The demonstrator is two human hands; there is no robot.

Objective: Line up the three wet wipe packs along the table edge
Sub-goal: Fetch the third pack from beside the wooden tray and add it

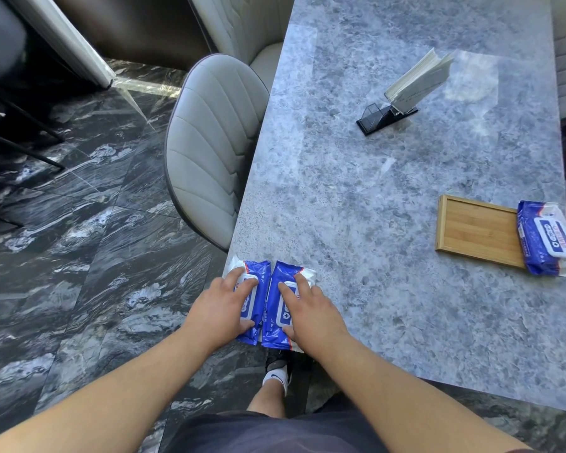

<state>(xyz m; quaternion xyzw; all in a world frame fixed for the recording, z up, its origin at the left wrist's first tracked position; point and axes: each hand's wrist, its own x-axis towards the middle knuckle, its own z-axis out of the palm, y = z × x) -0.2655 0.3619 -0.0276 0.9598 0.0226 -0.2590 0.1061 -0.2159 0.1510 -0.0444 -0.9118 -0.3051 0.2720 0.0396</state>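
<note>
A person's left hand [219,308] lies flat, fingers spread, on one blue wet wipe pack [255,300] at the near left corner of the grey marbled desk [373,223], while the right hand [311,313] presses open-palmed on a second pack [276,325] touching beside it. White lid labels show a cross emblem; the lettering is unreadable. At the right edge, a third pack [546,238] overlaps a bamboo tray [474,228].

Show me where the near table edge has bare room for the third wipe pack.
Free: the near edge of the table from the right hand rightward to the corner, below the bamboo tray. Crowded: the near left corner, where the two wipe packs lie side by side under both hands. The third wipe pack rests on the tray's right end.
</note>
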